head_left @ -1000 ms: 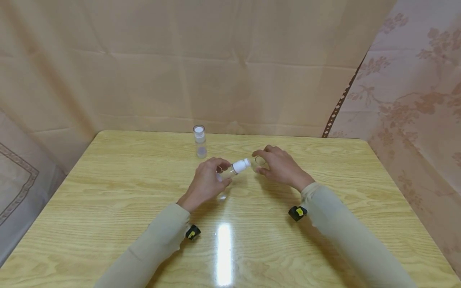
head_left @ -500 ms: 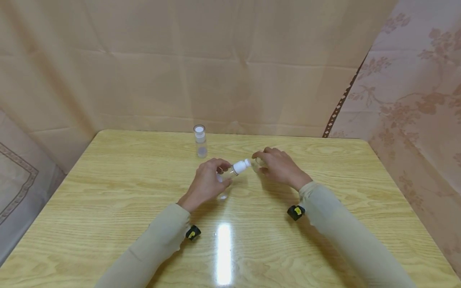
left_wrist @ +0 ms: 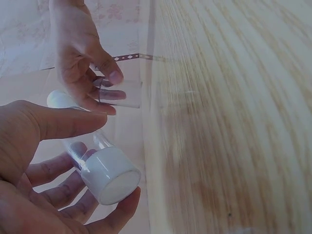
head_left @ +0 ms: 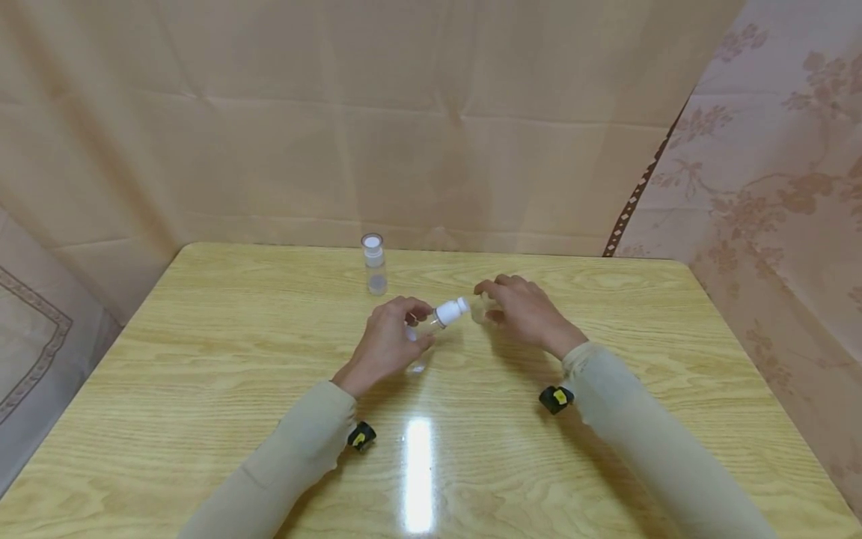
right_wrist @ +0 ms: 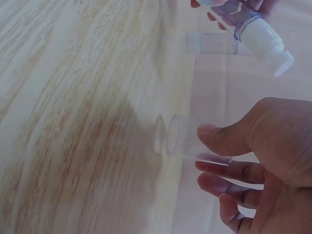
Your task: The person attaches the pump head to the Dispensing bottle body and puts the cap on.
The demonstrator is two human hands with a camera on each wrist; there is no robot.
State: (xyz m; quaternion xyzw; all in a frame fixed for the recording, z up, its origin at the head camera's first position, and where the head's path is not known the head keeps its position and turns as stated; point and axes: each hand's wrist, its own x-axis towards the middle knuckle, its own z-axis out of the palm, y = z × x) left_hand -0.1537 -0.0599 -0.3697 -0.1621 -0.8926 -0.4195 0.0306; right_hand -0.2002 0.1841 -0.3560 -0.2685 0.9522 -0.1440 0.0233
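Note:
In the head view my left hand (head_left: 387,340) holds a clear bottle with a white pump top (head_left: 447,311), tilted so that the top points right. Thumb and fingers wrap its body, and its white base (left_wrist: 112,175) faces the left wrist camera. Across from it, my right hand (head_left: 528,314) pinches a clear cap (right_wrist: 190,139) between thumb and fingers, low over the table. A small gap separates the cap from the pump top. The right wrist view shows the cap's round rim just off the table surface.
A second clear bottle with a white top (head_left: 375,266) stands upright near the table's back edge, beyond my left hand. The wood-grain table (head_left: 202,359) meets a beige curtain (head_left: 303,150) behind. A bright light reflection lies on the near part.
My right hand and the clear cap have shifted only slightly. The left hand and the tilted bottle stay in place, and the second bottle has not moved.

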